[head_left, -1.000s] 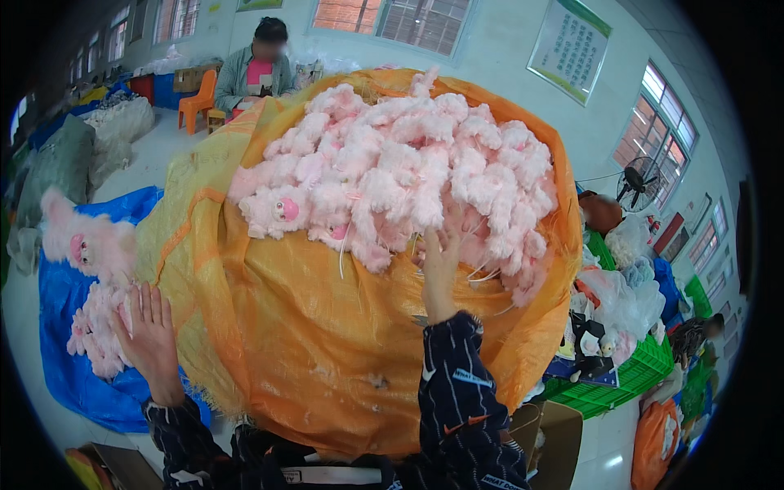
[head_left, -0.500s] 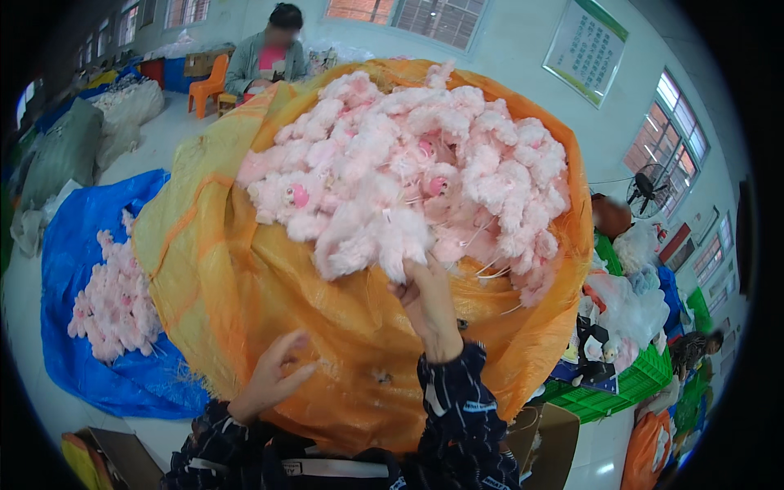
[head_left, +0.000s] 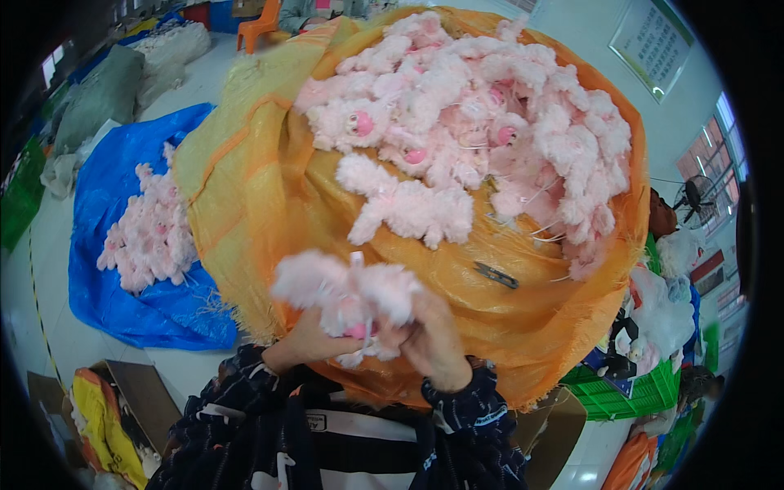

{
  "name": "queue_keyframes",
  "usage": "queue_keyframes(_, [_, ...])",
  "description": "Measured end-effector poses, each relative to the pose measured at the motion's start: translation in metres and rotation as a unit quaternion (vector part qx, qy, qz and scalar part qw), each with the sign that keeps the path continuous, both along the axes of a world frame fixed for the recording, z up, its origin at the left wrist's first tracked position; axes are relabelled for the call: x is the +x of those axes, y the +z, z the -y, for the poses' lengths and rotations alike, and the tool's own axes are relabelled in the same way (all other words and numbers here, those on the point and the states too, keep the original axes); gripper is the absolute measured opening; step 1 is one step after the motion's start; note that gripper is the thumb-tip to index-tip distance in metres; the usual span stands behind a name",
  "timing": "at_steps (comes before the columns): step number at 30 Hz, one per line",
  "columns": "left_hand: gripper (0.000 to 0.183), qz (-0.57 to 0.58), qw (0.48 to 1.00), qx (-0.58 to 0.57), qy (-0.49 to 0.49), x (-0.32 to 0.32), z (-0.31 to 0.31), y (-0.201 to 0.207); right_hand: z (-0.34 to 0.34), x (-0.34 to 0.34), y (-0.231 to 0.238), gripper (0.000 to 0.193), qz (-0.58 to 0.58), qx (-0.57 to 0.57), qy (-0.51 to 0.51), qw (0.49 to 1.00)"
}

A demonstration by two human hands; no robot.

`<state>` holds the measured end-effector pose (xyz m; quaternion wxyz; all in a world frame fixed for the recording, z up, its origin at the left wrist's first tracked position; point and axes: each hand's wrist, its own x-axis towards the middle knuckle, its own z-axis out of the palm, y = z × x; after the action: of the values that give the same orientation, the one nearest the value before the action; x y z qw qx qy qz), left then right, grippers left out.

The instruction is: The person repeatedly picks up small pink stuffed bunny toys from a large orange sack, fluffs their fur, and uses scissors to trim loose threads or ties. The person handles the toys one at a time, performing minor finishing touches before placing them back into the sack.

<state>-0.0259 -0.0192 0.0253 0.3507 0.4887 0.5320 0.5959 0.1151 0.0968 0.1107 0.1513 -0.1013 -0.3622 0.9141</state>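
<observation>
Close to my body I hold a pink plush toy (head_left: 343, 287), smeared a little by motion, with its bright pink nose low and a white strip showing on it. My left hand (head_left: 310, 340) grips it from the left and below. On the other side, the fingers of my right hand (head_left: 434, 339) are closed on its edge. Beyond my hands a single plush toy (head_left: 420, 214) lies on the orange sheet (head_left: 327, 220), in front of a large heap of the same pink toys (head_left: 457, 106). Dark thread snips (head_left: 496, 275) rest on the sheet to the right.
To the left, more pink toys (head_left: 155, 233) are piled on a blue sheet (head_left: 106, 188). A green crate (head_left: 629, 396) with bagged goods stands at the right. Cardboard boxes (head_left: 147, 392) flank me below. An orange chair (head_left: 260, 28) is at the back.
My right hand has drawn a plush toy from the heap toward me, and my left hand has taken hold of it too. The view has tilted downward; the snips now show.
</observation>
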Motion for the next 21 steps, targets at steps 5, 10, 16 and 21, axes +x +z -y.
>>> queue_keyframes(5, [0.068,0.173,0.981,-0.030,-0.081,0.005,-0.003,0.020,-0.016,-0.007,-0.024,0.045,0.051,0.313,-0.235,0.919])
queue_keyframes(10, [0.066,0.146,0.981,-0.050,-0.118,0.007,-0.006,0.010,-0.016,-0.018,-0.031,0.059,0.123,0.425,-0.217,0.870])
queue_keyframes(16, [0.065,0.168,0.972,-0.066,-0.149,0.006,-0.006,0.011,-0.016,-0.022,-0.045,0.040,0.154,0.218,-0.239,0.934])
queue_keyframes(21, [0.067,0.222,0.950,-0.109,-0.190,0.007,-0.008,0.003,-0.012,-0.017,-0.047,0.024,0.170,0.150,-0.228,0.947])
